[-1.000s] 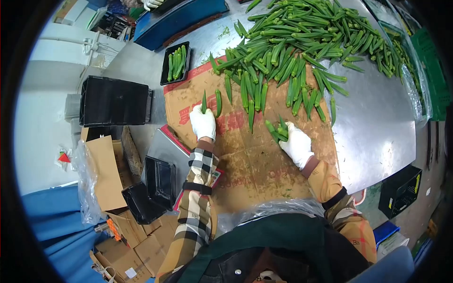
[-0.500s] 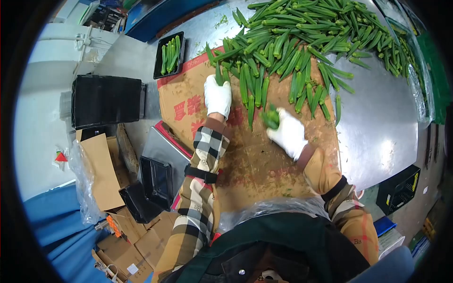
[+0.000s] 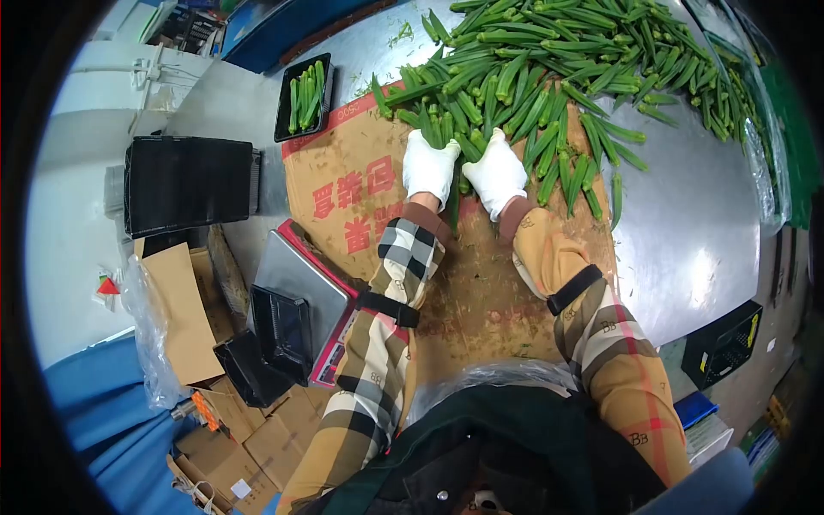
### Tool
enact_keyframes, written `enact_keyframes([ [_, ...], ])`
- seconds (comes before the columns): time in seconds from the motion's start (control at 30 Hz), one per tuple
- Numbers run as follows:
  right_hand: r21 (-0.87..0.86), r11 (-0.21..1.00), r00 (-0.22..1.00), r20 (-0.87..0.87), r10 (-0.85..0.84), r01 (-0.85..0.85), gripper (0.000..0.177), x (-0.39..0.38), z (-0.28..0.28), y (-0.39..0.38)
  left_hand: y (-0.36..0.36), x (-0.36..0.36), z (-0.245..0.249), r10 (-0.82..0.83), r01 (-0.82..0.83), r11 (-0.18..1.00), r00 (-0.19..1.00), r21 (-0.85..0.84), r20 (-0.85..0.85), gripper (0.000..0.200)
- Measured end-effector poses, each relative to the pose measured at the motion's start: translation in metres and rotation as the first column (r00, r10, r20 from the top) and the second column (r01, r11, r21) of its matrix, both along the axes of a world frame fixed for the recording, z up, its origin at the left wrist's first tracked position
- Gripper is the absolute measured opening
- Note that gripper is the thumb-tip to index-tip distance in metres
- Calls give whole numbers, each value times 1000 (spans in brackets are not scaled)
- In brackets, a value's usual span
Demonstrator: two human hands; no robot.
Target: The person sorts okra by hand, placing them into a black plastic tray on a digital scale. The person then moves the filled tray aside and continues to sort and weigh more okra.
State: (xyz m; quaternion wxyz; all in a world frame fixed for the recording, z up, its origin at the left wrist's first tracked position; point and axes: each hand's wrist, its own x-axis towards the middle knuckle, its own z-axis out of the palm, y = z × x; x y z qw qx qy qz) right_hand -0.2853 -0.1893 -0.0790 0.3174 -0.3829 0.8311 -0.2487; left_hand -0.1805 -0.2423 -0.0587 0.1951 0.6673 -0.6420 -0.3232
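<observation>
A large heap of green okra (image 3: 549, 77) spreads over the far part of the worktop and onto a flat cardboard sheet (image 3: 481, 300). My left hand (image 3: 429, 170), in a white glove, is closed around okra pods at the heap's near edge. Close beside it on the right, my right hand (image 3: 498, 176), also white-gloved, is closed on pods with its thumb on top. The fingertips of both hands are partly hidden among the okra. At the upper left, a black tray (image 3: 280, 120) holds several pods laid side by side.
Stacked black trays (image 3: 190, 184) stand at the left. A flat grey device (image 3: 296, 266), perhaps a scale, has an empty black tray (image 3: 283, 330) on it. Cardboard boxes (image 3: 193, 318) lie below left. The metal table (image 3: 687, 249) extends right, with a black crate (image 3: 725, 343) beneath.
My right hand has moved left and up to the heap with the okra it held. My left hand has shifted right, so both hands are now close together at the pile's edge.
</observation>
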Motion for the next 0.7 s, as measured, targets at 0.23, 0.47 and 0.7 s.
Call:
enact_keyframes([
  [0.23, -144, 955, 459, 888, 9, 259, 34, -22, 1, 25, -17, 44, -9, 84, 286, 835, 777, 469, -624, 37],
  [0.47, -130, 974, 112, 988, 110, 187, 36, -25, 25, 93, 65, 71, 41, 247, 475, 773, 386, 421, -889, 47],
  [0.7, -197, 977, 351, 923, 159, 75, 34, -10, 41, 130, 119, 75, 65, -106, 330, 926, 692, 182, -715, 52],
])
